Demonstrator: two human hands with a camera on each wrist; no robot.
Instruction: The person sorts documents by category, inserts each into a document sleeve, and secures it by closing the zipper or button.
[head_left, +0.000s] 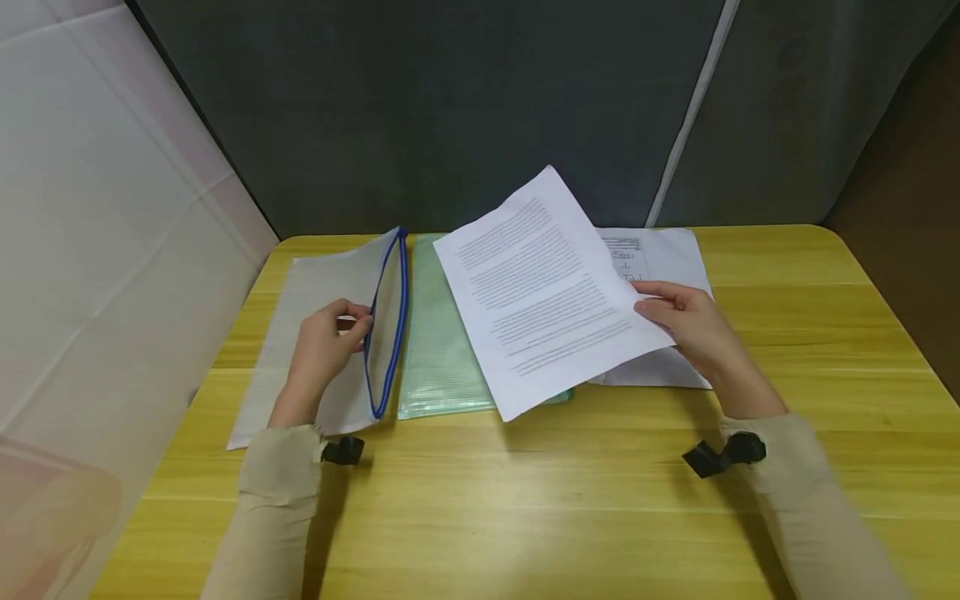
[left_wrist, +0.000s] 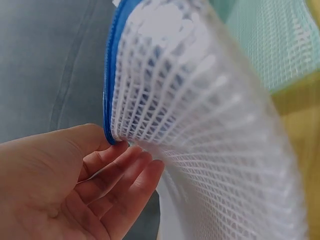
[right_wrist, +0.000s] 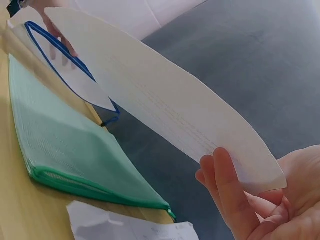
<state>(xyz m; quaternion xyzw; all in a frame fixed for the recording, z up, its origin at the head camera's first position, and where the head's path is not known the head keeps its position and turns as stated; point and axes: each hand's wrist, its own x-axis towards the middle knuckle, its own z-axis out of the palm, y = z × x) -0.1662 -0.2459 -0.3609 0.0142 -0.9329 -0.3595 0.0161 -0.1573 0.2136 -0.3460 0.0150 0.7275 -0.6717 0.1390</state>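
My left hand (head_left: 324, 348) pinches the upper edge of a white mesh zipper pouch (head_left: 292, 333) with a blue zipper. The pouch's mouth gapes to the right, and its blue-edged mesh (left_wrist: 150, 95) bends up from the thumb and fingers in the left wrist view. In my right hand (head_left: 693, 325) a printed sheet of paper (head_left: 540, 292) is held by its lower right corner, thumb on top and fingers beneath. The sheet is raised and tilted, overlapping a green mesh zipper pouch (head_left: 442, 358) in the head view. That green pouch (right_wrist: 70, 140) lies flat, zipped edge toward the right.
Another paper (head_left: 667, 258) with print or handwriting lies on the wooden table (head_left: 525, 508), partly covered by the raised sheet and right hand. A dark panel (head_left: 420, 108) stands along the table's back edge. White cloth (head_left: 97, 217) hangs at the left.
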